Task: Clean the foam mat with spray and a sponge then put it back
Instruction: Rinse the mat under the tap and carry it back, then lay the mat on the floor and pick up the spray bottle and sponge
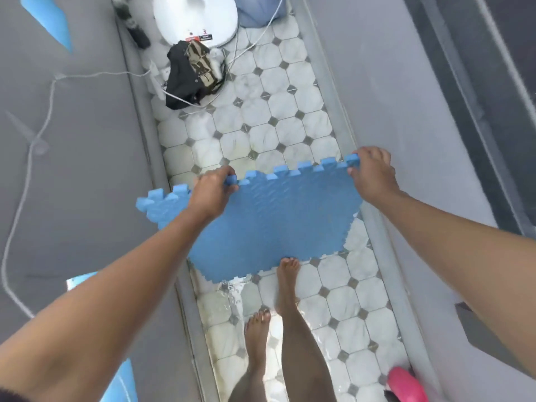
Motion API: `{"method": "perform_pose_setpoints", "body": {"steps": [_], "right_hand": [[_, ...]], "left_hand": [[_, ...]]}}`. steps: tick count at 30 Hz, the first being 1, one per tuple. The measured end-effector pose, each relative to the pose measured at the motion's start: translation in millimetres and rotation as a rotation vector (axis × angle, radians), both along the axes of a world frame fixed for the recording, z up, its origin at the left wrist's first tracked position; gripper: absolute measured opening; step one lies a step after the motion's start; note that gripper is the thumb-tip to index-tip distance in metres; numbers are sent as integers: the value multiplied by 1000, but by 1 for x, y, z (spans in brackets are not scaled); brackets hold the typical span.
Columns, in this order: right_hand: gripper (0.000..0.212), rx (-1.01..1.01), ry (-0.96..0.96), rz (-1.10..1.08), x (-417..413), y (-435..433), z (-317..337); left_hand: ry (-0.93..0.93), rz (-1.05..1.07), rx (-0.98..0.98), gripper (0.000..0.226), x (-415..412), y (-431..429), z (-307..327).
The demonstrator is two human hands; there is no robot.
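- Our left hand (pixel 213 191) and right hand (pixel 372 177) each pinch the top edge of the blue foam puzzle-edged mat (pixel 269 224).
- It hangs tilted over the wet white tiled floor (pixel 290 91) — near our bare feet (pixel 285 281).

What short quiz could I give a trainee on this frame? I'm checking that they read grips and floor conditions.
1. True or false: both hands grip the blue foam mat by its toothed top edge.
2. What makes the tiled floor near the feet risky? A dry dust; B pooled water; C broken tiles.
3. Which hand holds the mat's corner?

Key
1. True: left hand and right hand both pinch that edge.
2. B: water glistens below the mat.
3. The right hand.
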State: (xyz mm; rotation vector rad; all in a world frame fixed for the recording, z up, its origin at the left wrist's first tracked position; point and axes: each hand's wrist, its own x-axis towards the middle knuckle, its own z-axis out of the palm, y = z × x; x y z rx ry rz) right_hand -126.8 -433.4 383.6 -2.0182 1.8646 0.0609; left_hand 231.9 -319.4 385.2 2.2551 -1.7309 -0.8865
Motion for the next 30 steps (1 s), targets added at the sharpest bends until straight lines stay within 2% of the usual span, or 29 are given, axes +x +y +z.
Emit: {"method": "perform_pose_setpoints", "body": {"steps": [3, 9, 12, 16, 20, 24, 30], "right_hand": [[41, -46, 7, 75, 20, -50, -39], [53, -5, 61, 180, 61, -129, -112], [56, 32, 112, 230, 81, -157, -148], [46, 203, 133, 231, 97, -168, -195], [45, 248, 60, 182, 102, -128, -229], [48, 279, -122, 22, 96, -54, -247], [34, 256, -394, -388, 44, 88, -198]], "left_hand": [[-142, 32, 2, 28, 16, -45, -36], [-309, 62, 191, 40, 35, -114, -105], [-281, 49, 255, 54, 47, -136, -139], [-252, 9, 255, 70, 61, -159, -179], [-158, 22, 270, 72, 42, -157, -203], [-39, 2, 280, 71, 2, -112, -207], [157, 5, 276, 74, -80, -12, -156]]}}
